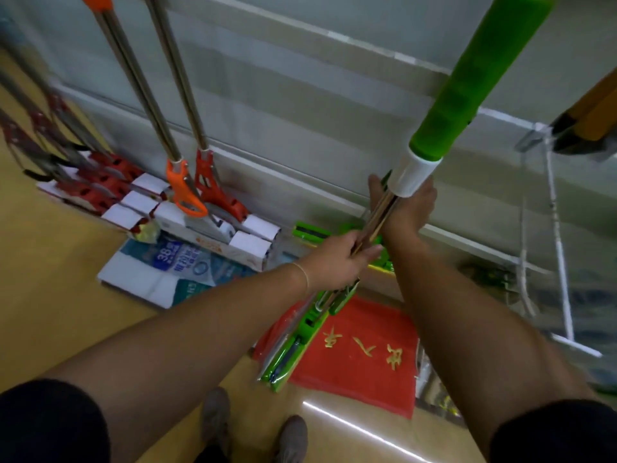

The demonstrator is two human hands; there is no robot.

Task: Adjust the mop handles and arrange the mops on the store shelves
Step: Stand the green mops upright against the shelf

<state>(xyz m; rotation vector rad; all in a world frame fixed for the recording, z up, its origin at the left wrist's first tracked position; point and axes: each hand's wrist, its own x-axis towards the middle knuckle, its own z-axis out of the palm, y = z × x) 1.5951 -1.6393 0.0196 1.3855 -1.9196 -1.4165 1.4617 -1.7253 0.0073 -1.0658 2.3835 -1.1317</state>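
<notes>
A green mop stands in front of me, its metal handle rising to a white collar and a green foam grip. Its green head rests on the floor. My left hand is closed around the metal shaft low down. My right hand grips the shaft higher, just under the white collar. Two orange mops lean against the grey shelf wall to the left, their heads in white wrappers.
More red mops are lined up at far left. A printed plastic bag and a red mat with gold characters lie on the tan floor. A white squeegee and a yellow tool are at right. My shoes are below.
</notes>
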